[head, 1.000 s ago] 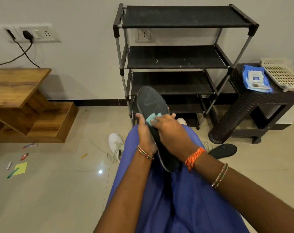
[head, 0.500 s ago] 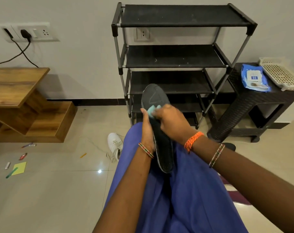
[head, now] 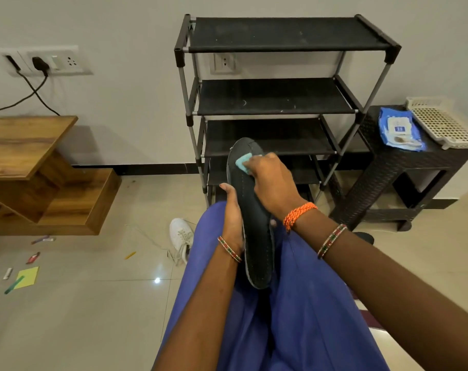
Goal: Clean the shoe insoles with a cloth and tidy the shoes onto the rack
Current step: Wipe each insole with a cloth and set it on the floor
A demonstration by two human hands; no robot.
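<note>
Still at the cleaning step, judged from the scene: dark insole held upright over the lap, in front of the rack, toe end level with the rack's lower shelves. Gripped along its left edge by the left hand, fingers curled round the side, heel end down against the blue garment. Pinched in the right hand, a small teal cloth, fingers closed on it and pressed to the insole's toe end. Rack shelves bare of shoes; white shoe lying on the floor to the lower left of the rack, so tidying not yet begun. Next, probably, a stroke of the cloth down towards the heel, calling for steady pressure and a firm left-hand hold to stop the thin insole bending away.
</note>
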